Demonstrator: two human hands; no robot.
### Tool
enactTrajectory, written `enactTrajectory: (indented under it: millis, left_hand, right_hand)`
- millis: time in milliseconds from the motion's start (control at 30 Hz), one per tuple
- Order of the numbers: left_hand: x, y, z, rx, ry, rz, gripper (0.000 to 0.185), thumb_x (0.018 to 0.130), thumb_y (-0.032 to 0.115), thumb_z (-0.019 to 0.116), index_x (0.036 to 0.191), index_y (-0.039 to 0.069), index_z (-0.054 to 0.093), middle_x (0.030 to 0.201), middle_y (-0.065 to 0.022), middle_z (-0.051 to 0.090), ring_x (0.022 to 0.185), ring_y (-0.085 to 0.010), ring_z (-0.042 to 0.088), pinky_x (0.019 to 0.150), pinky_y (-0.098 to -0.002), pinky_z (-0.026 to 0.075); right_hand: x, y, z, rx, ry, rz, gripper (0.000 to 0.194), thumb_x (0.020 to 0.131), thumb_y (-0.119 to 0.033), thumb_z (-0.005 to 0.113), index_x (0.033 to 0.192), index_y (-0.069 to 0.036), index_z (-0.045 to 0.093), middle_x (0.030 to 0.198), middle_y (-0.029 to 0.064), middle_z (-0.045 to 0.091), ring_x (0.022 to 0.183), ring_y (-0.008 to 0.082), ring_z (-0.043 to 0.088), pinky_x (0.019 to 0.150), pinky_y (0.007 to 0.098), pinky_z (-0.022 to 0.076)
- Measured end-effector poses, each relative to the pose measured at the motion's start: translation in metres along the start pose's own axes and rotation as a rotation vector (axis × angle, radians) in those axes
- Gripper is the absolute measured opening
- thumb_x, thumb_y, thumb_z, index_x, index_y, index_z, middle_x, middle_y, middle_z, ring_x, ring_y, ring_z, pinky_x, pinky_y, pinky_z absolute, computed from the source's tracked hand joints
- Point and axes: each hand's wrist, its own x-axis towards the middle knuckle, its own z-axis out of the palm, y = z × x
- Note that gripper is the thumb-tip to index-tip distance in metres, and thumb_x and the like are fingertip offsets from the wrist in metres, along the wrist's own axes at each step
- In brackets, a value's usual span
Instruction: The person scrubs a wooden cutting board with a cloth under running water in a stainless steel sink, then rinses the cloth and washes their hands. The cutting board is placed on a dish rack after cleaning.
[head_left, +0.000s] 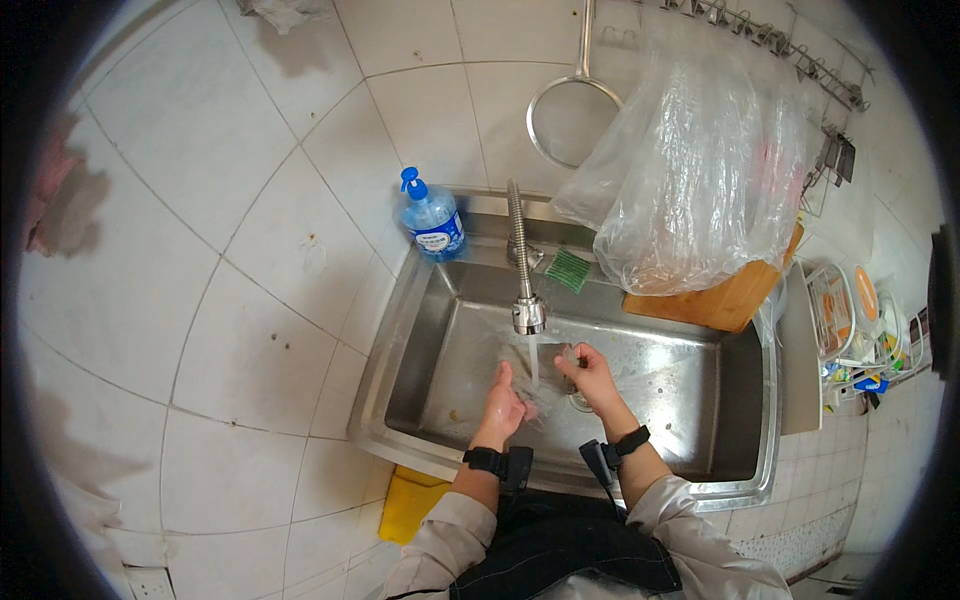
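Note:
Water runs from a chrome faucet head (529, 315) on a flexible metal neck onto a see-through item (551, 367) just above the sink floor. It looks like thin clear plastic or glass; its exact kind cannot be made out. My right hand (591, 379) pinches its right edge between thumb and fingers. On the other side, my left hand (504, 405) supports it with the thumb raised and the fingers curled beneath. Both hands are inside the stainless steel sink (652, 420), and part of the drain (581, 403) shows beside my right hand.
A blue pump bottle (433, 221) stands at the back left corner. Behind the faucet lies a green scouring pad (568, 270). A clear plastic bag (690, 180) hangs over a wooden board (720, 296) at the back right. A yellow cloth (411, 506) hangs at the front left.

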Motion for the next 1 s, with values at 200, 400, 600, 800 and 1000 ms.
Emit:
enactTrajectory:
  millis: [200,400,600,800,1000]
  left_hand:
    - [0.002,0.005,0.001,0.067,0.016,0.25,0.06,0.093,0.05,0.042,0.138,0.013,0.03,0.133,-0.0069,0.043,0.115,-0.0244,0.047,0.081,-0.047,0.047]
    - [0.004,0.009,-0.017,0.091,0.219,0.243,0.063,0.092,0.048,0.046,0.14,0.013,0.029,0.14,-0.0048,0.036,0.126,-0.0242,0.036,0.099,-0.0485,0.03]
    - [0.004,0.0,0.006,0.144,0.084,0.232,0.055,0.091,0.044,0.05,0.135,0.013,0.039,0.136,-0.0044,0.041,0.121,-0.0211,0.04,0.101,-0.045,0.029]
    - [0.018,0.005,0.012,0.059,-0.051,0.023,0.034,0.092,0.036,0.051,0.116,0.01,0.054,0.111,-0.004,0.059,0.099,-0.0179,0.056,0.085,-0.033,0.046]
    - [0.024,-0.019,0.005,0.105,0.118,0.036,0.033,0.095,0.033,0.045,0.113,0.007,0.056,0.104,-0.0064,0.061,0.092,-0.0168,0.058,0.076,-0.0312,0.049]
  right_hand:
    - [0.012,0.014,0.004,0.06,0.162,-0.081,0.022,0.089,-0.023,0.06,0.094,-0.004,0.051,0.077,0.0,0.054,0.068,0.0091,0.046,0.06,0.0258,0.0411]
    - [0.019,0.025,-0.007,0.237,0.1,-0.161,0.021,0.086,-0.014,0.059,0.102,-0.005,0.049,0.079,0.0047,0.059,0.064,0.0161,0.054,0.061,0.0291,0.0453]
    - [0.013,-0.007,0.025,-0.574,0.111,-0.404,0.028,0.079,-0.011,0.059,0.106,-0.011,0.051,0.088,0.0191,0.062,0.074,0.0377,0.061,0.065,0.041,0.0497]
    - [-0.012,-0.007,0.067,-1.074,-0.1,-0.564,0.031,0.075,-0.013,0.06,0.106,-0.013,0.06,0.118,0.0171,0.055,0.108,0.039,0.051,0.086,0.0459,0.0444]
    - [-0.033,0.005,0.037,-0.55,-0.098,-0.746,0.03,0.074,-0.002,0.059,0.102,-0.01,0.064,0.131,0.0168,0.046,0.114,0.0361,0.047,0.094,0.0397,0.0406]
